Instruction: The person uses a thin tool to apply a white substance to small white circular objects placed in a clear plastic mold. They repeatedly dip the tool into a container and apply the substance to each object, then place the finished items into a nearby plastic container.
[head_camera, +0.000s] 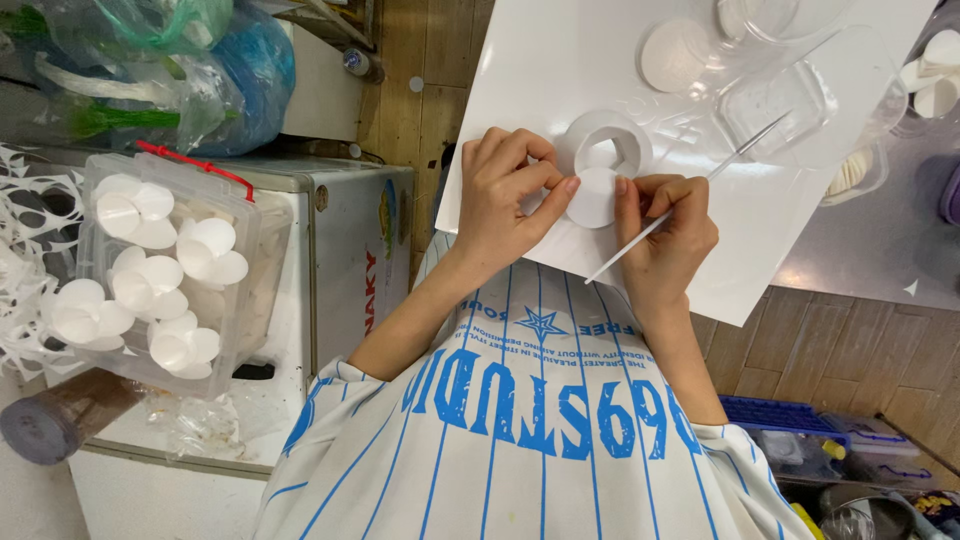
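Right now I see my left hand (505, 195) and right hand (662, 225) meeting over a small white paper disc (592, 198), both pinching it by its edges: left thumb and forefinger closed on its left rim, right fingertips closed on its right rim. My right hand also grips a thin white stick (690, 190), which runs slanting up and away from it past the knuckles. The disc is round, flat and plain white, with a slightly curled edge, and it sits between the two hands on a large white sheet (530, 70). Just beyond the disc, touching its far edge, lies a white ring (604, 140) with a scrap of white showing through its hole. Farther out past my right hand stand clear plastic containers (790, 95), and another white disc (672, 55) lies near them. Well off to the side of my left hand, a clear plastic box (175, 270) with a red handle holds many more white discs of the same kind. Beyond that box, plastic bags (170, 70) are heaped.
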